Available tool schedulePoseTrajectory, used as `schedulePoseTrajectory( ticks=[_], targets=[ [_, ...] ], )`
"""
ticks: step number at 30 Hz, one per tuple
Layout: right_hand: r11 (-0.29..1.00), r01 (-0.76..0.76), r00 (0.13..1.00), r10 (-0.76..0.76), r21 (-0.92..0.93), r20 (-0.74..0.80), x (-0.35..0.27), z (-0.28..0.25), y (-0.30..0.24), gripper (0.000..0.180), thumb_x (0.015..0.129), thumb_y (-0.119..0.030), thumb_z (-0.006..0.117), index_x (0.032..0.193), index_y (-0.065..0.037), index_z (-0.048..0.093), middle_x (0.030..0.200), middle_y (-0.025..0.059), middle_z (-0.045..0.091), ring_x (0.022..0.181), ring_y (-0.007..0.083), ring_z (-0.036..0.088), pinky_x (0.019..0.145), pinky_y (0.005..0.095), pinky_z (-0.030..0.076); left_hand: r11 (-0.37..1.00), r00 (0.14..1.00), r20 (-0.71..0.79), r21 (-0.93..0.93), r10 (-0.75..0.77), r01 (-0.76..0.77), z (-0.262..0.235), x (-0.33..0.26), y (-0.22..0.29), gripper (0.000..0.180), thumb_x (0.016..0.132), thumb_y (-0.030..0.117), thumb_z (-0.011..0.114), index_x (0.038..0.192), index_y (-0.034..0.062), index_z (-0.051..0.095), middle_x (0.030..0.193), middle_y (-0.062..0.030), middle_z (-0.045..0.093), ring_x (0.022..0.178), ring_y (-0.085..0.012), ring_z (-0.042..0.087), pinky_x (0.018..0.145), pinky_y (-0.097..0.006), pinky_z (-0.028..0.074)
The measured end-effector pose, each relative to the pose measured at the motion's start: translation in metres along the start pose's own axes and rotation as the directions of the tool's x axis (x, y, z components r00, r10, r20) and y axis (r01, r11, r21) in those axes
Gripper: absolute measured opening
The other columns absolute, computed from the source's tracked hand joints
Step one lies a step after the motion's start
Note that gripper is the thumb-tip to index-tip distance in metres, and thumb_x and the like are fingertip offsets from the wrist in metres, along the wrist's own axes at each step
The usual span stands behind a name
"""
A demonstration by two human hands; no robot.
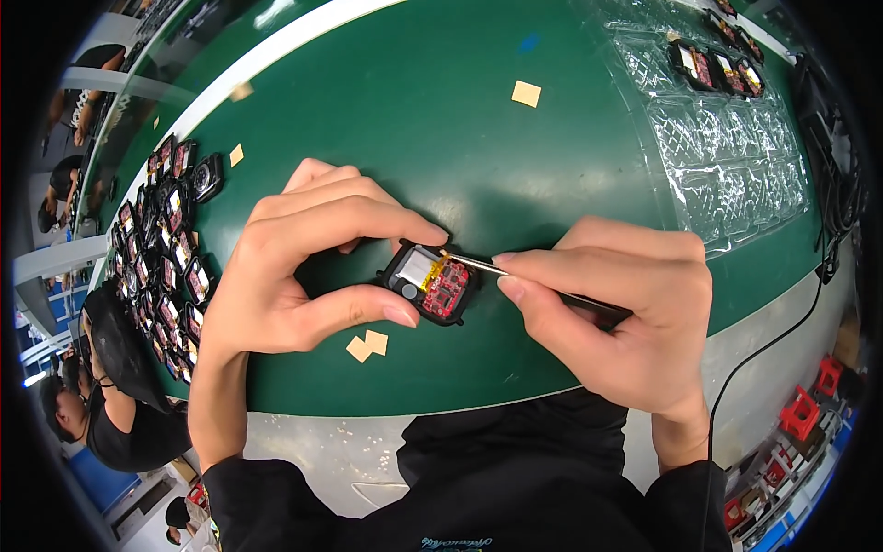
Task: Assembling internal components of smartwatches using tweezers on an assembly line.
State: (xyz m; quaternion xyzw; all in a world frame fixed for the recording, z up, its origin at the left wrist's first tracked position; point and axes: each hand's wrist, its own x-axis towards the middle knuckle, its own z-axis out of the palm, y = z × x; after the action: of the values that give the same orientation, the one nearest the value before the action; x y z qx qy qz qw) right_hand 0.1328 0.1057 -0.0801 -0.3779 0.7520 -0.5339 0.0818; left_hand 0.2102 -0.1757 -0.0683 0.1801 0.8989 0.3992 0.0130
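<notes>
Between the thumb and index finger of my left hand (303, 253) is a small black device housing (432, 281), its inside facing up. In it lie a silver battery pouch, a red circuit board, yellow tape and a round grey part. My right hand (612, 308) grips slim tweezers (533, 281), dark at the handle and metallic at the tip. Their tip touches the housing's upper edge, near the yellow tape; whether it pinches anything is too small to tell.
Many similar open housings (170, 267) crowd the table's left. A clear plastic tray (727, 152) at the right holds several more at its far end. Small beige squares (526, 94) dot the green table (441, 120). A black cable (768, 340) hangs at the right. People sit at the left.
</notes>
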Motion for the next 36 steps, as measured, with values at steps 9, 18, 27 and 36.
schedulePoseTrajectory(
  ticks=[9,18,27,36],
  targets=[
    [1.000,0.014,0.999,-0.013,-0.010,0.045,0.001,0.000,0.002,0.021,0.081,0.008,0.084,0.099,-0.002,0.088,0.066,0.0038,0.070,0.051,0.0084,0.054,0.047,0.0263,0.035,0.998,0.999,0.019,0.056,0.038,-0.039,-0.001,0.002,0.001,0.067,0.075,0.055,0.094,0.112,0.0001,0.083,0.097,-0.0083,0.079,0.079,-0.0194,0.063,0.083,-0.037,0.039],
    [0.998,0.059,0.998,-0.059,-0.012,0.033,0.000,0.002,0.006,0.021,0.080,0.008,0.084,0.099,-0.002,0.088,0.066,0.0036,0.070,0.050,0.0083,0.054,0.047,0.0259,0.034,0.989,0.995,0.037,0.113,0.096,-0.099,0.001,0.006,0.005,0.057,0.079,0.052,0.093,0.105,0.0028,0.082,0.094,-0.0079,0.079,0.078,-0.0224,0.065,0.082,-0.038,0.041],
    [0.996,0.079,0.997,-0.079,-0.035,0.009,-0.004,0.006,0.004,0.021,0.078,0.007,0.084,0.096,-0.003,0.088,0.065,0.0020,0.066,0.046,0.0067,0.048,0.044,0.0254,0.032,0.986,0.996,0.033,0.139,0.088,-0.092,0.004,0.004,0.007,0.058,0.077,0.052,0.093,0.104,0.0026,0.082,0.093,-0.0079,0.079,0.076,-0.0223,0.064,0.082,-0.038,0.042],
    [0.996,0.058,0.984,-0.068,-0.067,-0.162,-0.005,-0.001,0.002,0.019,0.079,0.006,0.086,0.096,-0.002,0.087,0.067,0.0019,0.066,0.046,0.0068,0.047,0.044,0.0261,0.032,0.991,0.999,-0.023,0.127,0.033,-0.030,0.003,0.009,0.015,0.054,0.065,0.030,0.103,0.107,0.0029,0.082,0.083,-0.0019,0.070,0.075,-0.0220,0.057,0.078,-0.035,0.042]
  ],
)
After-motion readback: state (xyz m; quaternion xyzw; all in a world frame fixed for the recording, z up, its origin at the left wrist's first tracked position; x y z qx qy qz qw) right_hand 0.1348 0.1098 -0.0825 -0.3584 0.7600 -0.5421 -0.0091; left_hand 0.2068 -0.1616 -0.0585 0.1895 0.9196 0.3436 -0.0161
